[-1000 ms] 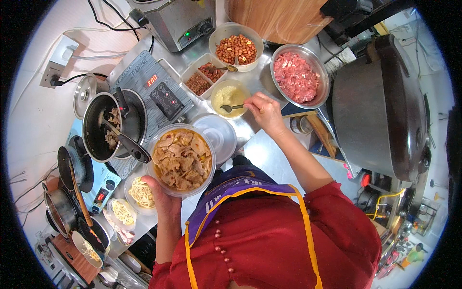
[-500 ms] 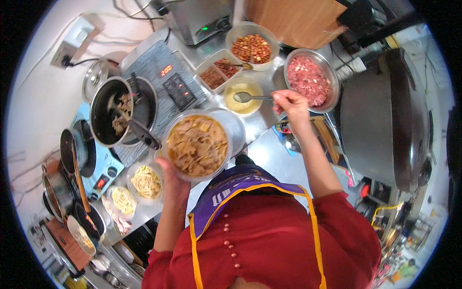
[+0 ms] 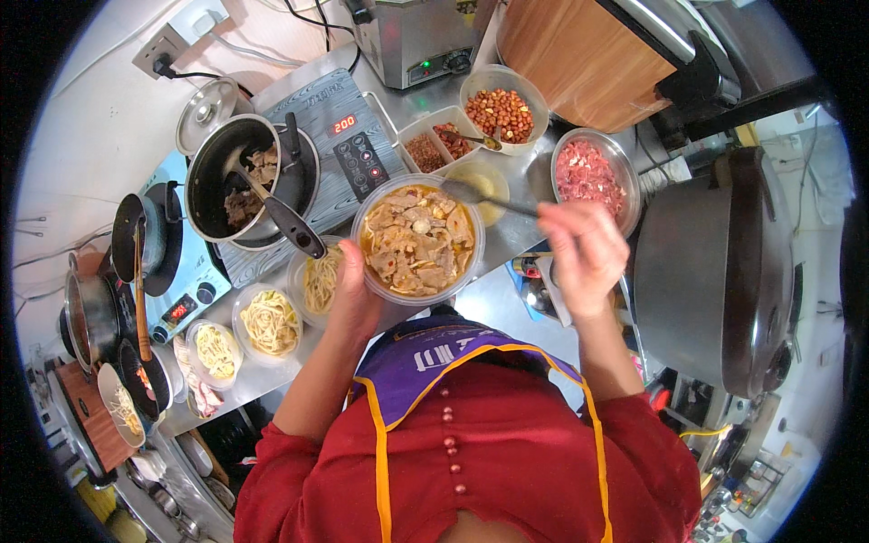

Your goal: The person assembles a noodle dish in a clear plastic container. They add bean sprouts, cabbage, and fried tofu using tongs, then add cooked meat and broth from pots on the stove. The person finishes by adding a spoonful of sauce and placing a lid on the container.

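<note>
My left hand [image 3: 351, 288] is closed on the left side of a clear round takeaway bowl [image 3: 357, 237] with sliced meat in brown broth. A small pale dab lies on the meat. With its fingers pinched, my right hand [image 3: 584, 253] grips a dark spoon [image 3: 493, 201] by its handle. The spoon's head hangs over the bowl's far right rim. Partly behind it stands a bowl of yellowish paste [image 3: 489, 177]. Past that are a divided tray of chilli and spices [image 3: 422, 152] and a bowl of fried peanuts [image 3: 503, 113].
A metal bowl of raw minced meat [image 3: 593, 176] stands to the right, beside a large dark cooker [image 3: 706, 271]. To the left, a pot with meat and a ladle [image 3: 217, 195] sits by an induction cooker [image 3: 344, 136]. Noodle bowls [image 3: 270, 321] line the near left edge.
The spoon has moved from the paste bowl to the meat bowl. A pale dab now shows on the meat. My view has shifted, and another noodle bowl shows by my left hand.
</note>
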